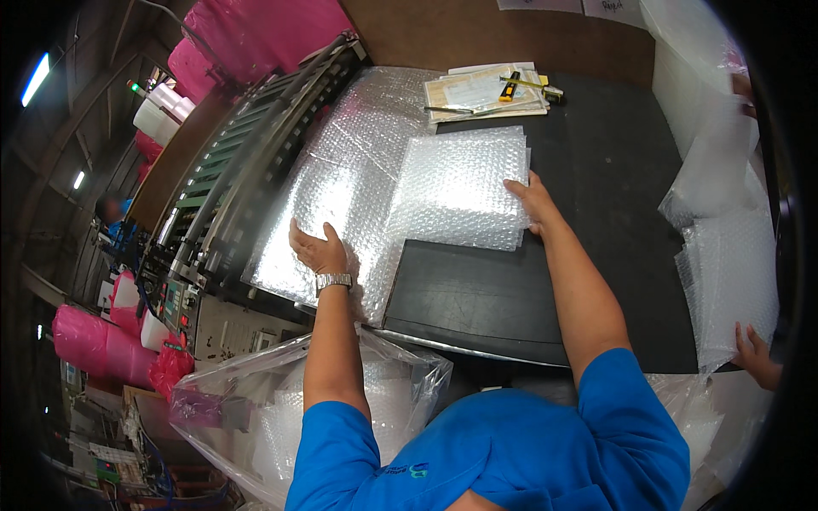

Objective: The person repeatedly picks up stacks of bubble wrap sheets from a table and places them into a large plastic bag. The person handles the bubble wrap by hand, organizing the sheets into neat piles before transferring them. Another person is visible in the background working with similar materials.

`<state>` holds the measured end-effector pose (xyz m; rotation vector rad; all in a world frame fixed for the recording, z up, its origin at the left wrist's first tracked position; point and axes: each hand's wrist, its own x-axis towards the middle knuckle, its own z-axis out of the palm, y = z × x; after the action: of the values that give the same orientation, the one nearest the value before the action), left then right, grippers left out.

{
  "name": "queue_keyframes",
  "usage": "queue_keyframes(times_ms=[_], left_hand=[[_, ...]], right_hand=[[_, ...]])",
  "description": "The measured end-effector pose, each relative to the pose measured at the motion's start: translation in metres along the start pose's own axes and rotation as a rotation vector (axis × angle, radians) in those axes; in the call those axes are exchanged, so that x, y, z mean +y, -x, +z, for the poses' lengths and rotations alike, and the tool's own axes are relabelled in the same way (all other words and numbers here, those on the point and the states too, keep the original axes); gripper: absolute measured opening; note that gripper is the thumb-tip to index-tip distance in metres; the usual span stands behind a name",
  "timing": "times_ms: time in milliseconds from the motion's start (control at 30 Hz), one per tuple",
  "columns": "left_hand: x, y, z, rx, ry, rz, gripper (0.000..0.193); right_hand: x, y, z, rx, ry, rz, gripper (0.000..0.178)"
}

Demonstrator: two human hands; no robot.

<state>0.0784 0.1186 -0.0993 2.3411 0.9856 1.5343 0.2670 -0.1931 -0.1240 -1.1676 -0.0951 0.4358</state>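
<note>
- We're pressing our left hand [319,251] flat, fingers spread, on the bubble wrap sheet [341,183] by the machine [247,162].
- Right hand [532,200], open grip, is resting on the bubble bag stack [460,187] mid worktop [596,170].

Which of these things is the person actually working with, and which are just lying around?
In use:
left hand flat on the bubble wrap sheet
right hand on the stack of cut bubble wrap pieces

Lying about:
utility knife on papers
pink bags
clear plastic bag
</note>
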Motion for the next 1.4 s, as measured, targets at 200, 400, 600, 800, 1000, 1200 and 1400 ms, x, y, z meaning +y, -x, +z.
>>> queue_keyframes(times_ms=[200,400,600,800,1000,1200,1400], left_hand=[[-0.002,0.001,0.002,0.051,0.016,0.038,0.063],[-0.018,-0.002,0.009,0.077,0.056,0.046,0.045],[-0.019,-0.001,0.008,0.069,0.034,0.0,0.035],[-0.01,-0.003,0.003,0.143,0.04,0.135,0.049],[0.004,0.002,0.008,-0.259,-0.208,0.376,0.073],[0.028,0.01,0.006,-0.773,-0.425,0.612,0.065],[0.043,0.021,0.0,-0.969,-0.206,0.742,0.063]], right_hand=[[-0.006,0.006,0.003,-0.003,0.023,-0.002,0.066],[-0.002,0.001,0.0,0.001,0.037,-0.002,0.065],[0.001,-0.002,-0.002,-0.019,0.011,0.002,0.067],[0.001,-0.002,-0.003,-0.032,-0.016,0.013,0.07],[-0.003,0.002,0.0,-0.024,0.024,0.011,0.072],[-0.002,0.004,0.001,-0.083,0.043,0.006,0.075],[-0.006,0.008,0.005,-0.042,0.034,0.001,0.08]])
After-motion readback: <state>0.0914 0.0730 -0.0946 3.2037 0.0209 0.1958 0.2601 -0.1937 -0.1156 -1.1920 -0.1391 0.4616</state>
